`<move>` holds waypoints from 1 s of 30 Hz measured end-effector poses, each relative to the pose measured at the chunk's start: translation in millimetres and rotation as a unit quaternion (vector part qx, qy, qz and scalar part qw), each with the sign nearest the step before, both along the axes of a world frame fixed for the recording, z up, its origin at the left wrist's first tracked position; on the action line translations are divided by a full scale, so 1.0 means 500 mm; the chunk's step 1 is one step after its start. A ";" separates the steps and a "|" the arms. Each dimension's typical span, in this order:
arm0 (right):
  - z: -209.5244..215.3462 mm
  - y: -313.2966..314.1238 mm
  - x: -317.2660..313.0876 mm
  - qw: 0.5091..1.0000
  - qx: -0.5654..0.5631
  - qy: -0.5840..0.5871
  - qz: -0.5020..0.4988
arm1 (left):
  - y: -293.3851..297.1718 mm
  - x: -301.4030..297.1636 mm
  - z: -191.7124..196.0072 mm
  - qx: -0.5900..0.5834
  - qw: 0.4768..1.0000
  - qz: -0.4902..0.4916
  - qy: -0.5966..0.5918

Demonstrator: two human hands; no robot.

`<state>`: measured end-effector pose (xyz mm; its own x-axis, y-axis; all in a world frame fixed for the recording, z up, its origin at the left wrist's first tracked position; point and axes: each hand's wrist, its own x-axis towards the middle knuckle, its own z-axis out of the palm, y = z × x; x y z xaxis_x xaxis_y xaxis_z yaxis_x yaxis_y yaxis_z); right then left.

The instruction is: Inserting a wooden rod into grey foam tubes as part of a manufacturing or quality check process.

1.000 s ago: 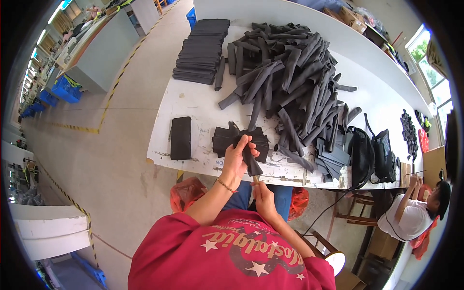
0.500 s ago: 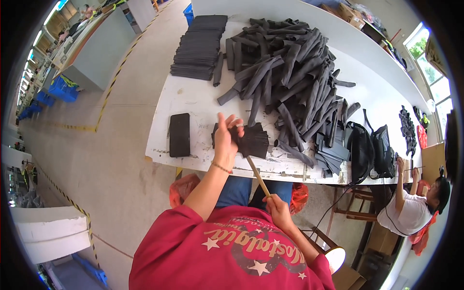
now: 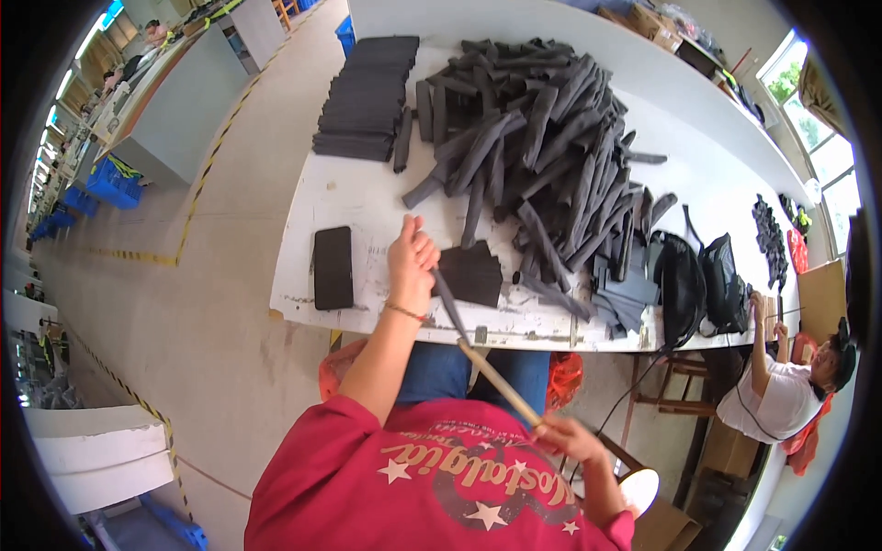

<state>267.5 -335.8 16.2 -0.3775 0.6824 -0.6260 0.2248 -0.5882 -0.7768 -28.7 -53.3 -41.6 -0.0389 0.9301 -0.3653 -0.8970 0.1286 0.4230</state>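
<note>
We see the left hand [image 3: 412,266] closed around the upper end of a dark strip [image 3: 449,306], with the fingers gathered tightly. The strip is above the front edge of the white table [image 3: 358,197], stretched slantwise between this hand and the tip of a wooden stick [image 3: 501,379]. Its lower end seems to meet the tip; whether it goes around it, we cannot tell. The right hand [image 3: 568,437] is wrapped about the other end of the stick.

We judge the strip to be light and soft, probably of cloth, not fragile, and easy to fold or twist; it is best held by its end, between thumb and fingers. The stick looks stiff and light, perhaps a little smooth, so we would grip it near its lower end. Beside the left hand lie flat dark pieces [image 3: 474,275].
</note>
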 end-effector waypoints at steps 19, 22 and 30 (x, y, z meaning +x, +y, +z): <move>0.025 0.355 -0.195 0.855 0.328 0.094 -0.389 | -0.084 0.135 0.062 -0.068 0.994 0.018 0.083; 0.013 0.367 -0.195 0.852 0.286 0.078 -0.432 | -0.084 0.135 0.072 -0.034 0.993 0.026 0.113; 0.011 0.366 -0.148 0.867 0.257 0.159 -0.396 | -0.049 0.080 0.118 0.172 0.901 0.037 0.397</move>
<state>193.6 -153.0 21.7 0.2383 0.9645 -0.1133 -0.3654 -0.0190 -0.9306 11.2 -77.7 17.6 -0.2282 0.9669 0.1143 -0.2956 -0.1806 0.9381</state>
